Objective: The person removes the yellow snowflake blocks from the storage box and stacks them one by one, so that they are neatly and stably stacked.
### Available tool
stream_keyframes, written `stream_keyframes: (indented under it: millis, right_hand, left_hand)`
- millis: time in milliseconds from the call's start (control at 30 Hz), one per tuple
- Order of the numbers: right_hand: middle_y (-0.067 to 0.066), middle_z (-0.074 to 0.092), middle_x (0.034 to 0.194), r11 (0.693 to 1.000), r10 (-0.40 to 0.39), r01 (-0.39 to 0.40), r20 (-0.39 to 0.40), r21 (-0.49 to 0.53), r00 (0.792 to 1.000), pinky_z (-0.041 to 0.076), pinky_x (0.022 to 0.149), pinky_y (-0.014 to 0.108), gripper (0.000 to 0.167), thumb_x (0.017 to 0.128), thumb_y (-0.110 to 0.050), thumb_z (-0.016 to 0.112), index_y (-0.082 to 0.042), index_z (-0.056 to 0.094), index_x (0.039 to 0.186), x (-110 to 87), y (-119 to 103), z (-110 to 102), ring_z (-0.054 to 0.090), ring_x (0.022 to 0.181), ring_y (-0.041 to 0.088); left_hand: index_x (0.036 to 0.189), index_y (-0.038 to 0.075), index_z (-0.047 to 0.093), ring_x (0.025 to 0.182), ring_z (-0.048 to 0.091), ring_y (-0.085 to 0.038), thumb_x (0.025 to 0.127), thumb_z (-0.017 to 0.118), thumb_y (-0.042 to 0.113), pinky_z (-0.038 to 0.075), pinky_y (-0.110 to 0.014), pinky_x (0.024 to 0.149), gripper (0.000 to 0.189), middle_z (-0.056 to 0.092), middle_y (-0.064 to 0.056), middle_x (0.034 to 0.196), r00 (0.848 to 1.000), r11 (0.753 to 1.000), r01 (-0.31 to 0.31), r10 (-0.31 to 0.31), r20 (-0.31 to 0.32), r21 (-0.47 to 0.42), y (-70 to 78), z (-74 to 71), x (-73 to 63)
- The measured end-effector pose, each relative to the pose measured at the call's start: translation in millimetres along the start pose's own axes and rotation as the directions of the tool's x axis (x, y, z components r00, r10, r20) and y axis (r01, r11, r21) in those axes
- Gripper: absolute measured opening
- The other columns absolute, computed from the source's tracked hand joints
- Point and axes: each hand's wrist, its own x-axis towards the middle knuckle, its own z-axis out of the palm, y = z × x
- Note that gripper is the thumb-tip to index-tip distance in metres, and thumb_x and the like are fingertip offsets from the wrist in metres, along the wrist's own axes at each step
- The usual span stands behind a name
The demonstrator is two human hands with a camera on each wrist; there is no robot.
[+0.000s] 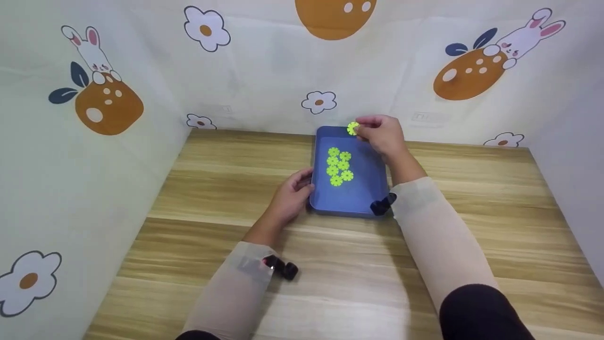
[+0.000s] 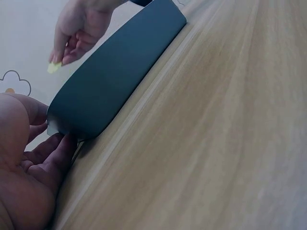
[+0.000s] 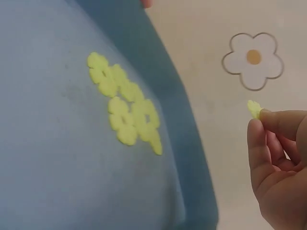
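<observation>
A blue rectangular tray [image 1: 363, 189] stands on the wooden table, with several yellow-green notched plastic discs [image 1: 333, 161] lying flat in a cluster inside it. Over the tray's far edge, my right hand [image 1: 384, 135] pinches one more such disc [image 1: 353, 128] between thumb and fingertips. The right wrist view shows that disc [image 3: 254, 109] held edge-on, apart from the cluster [image 3: 123, 120]. My left hand [image 1: 290, 196] is at the tray's left side. Seen from the left wrist, its bent fingers [image 2: 60, 151] grip the wall [image 2: 108, 76] at one end.
Behind the tray hangs a pale cloth [image 1: 264, 71] printed with flowers, rabbits and orange fruit. Wooden tabletop [image 1: 226, 189] extends to both sides. A small black camera [image 1: 281, 267] is strapped to the left wrist; another black camera [image 1: 383, 204] on the right overlaps the tray's near right corner.
</observation>
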Motion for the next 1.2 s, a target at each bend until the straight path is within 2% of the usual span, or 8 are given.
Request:
stream_keyframes:
  millis: [167,300,400,533,600,767,933,1200]
  right_hand:
    - [0.009,0.071,0.119,0.999,-0.011,0.011,-0.004,0.035,1.0,0.066,0.094,0.028,0.029,0.101,-0.021,0.075,-0.01,0.076,0.128,-18.2,-6,-19,0.076,0.104,0.021]
    - [0.009,0.072,0.117,0.995,-0.033,0.035,-0.023,0.093,0.999,0.066,0.094,0.028,0.031,0.1,-0.021,0.077,-0.007,0.075,0.127,-26.6,-5,-33,0.076,0.107,0.026]
    - [0.007,0.073,0.11,0.986,-0.05,0.058,-0.05,0.157,0.997,0.067,0.088,0.026,0.032,0.098,-0.018,0.079,-0.003,0.076,0.125,-30.6,0,-42,0.077,0.099,0.023]
    - [0.005,0.076,0.099,0.956,-0.068,0.086,-0.073,0.28,0.995,0.068,0.081,0.027,0.032,0.095,-0.009,0.081,0.005,0.075,0.123,-36.1,7,-56,0.078,0.084,0.015]
    - [0.005,0.077,0.097,0.945,-0.072,0.094,-0.081,0.313,0.994,0.068,0.079,0.027,0.033,0.094,-0.005,0.08,0.008,0.074,0.124,-38.5,11,-64,0.079,0.082,0.015]
    - [0.003,0.076,0.101,0.953,-0.029,0.061,-0.108,0.298,0.994,0.067,0.082,0.025,0.035,0.096,-0.007,0.078,0.006,0.072,0.129,-45.5,24,-85,0.078,0.087,0.014]
    - [0.002,0.075,0.105,0.947,0.027,0.019,-0.138,0.322,0.99,0.066,0.085,0.023,0.035,0.097,-0.008,0.078,0.002,0.072,0.13,-47.5,37,-103,0.076,0.09,0.012]
    - [0.001,0.075,0.106,0.95,0.091,-0.038,-0.158,0.31,0.983,0.066,0.086,0.024,0.031,0.097,-0.011,0.078,-0.002,0.074,0.127,-42.5,53,-112,0.077,0.093,0.015]
  left_hand:
    - [0.155,0.009,0.056,0.144,0.06,-0.03,0.104,0.062,0.009,0.05,-0.043,0.122,0.051,0.059,-0.012,0.159,1.0,1.0,0.009,-0.009,-0.009,0.022,1.5,0.6,-0.7]
    - [0.155,0.012,0.056,0.144,0.06,-0.028,0.105,0.062,0.011,0.05,-0.041,0.122,0.05,0.058,-0.009,0.159,1.0,0.999,0.019,-0.019,-0.011,0.028,0.7,0.5,-0.5]
    - [0.156,0.011,0.055,0.145,0.059,-0.028,0.105,0.061,0.01,0.05,-0.041,0.123,0.051,0.057,-0.009,0.16,1.0,1.0,0.017,-0.017,-0.004,0.016,-0.8,0.3,-0.2]
    - [0.156,0.006,0.053,0.146,0.057,-0.032,0.105,0.06,0.007,0.049,-0.043,0.123,0.051,0.057,-0.014,0.16,1.0,1.0,-0.003,0.003,0.012,-0.026,-2.0,0.3,0.2]
    - [0.156,0.004,0.053,0.147,0.057,-0.033,0.105,0.059,0.006,0.049,-0.044,0.123,0.051,0.056,-0.016,0.16,1.0,0.999,-0.011,0.011,0.018,-0.038,-2.2,0.3,0.6]
    - [0.156,0.006,0.053,0.146,0.058,-0.03,0.106,0.06,0.008,0.049,-0.043,0.123,0.051,0.057,-0.014,0.16,1.0,1.0,0.0,0.0,0.012,-0.015,-1.0,-0.3,0.9]
    - [0.156,0.006,0.053,0.146,0.058,-0.03,0.106,0.061,0.008,0.049,-0.043,0.123,0.051,0.057,-0.014,0.16,1.0,1.0,0.002,-0.002,0.006,-0.009,-0.9,-0.5,1.1]
    - [0.156,0.007,0.053,0.146,0.057,-0.031,0.106,0.06,0.007,0.049,-0.043,0.123,0.051,0.056,-0.013,0.16,1.0,1.0,0.01,-0.01,0.004,-0.021,0.6,0.9,0.1]
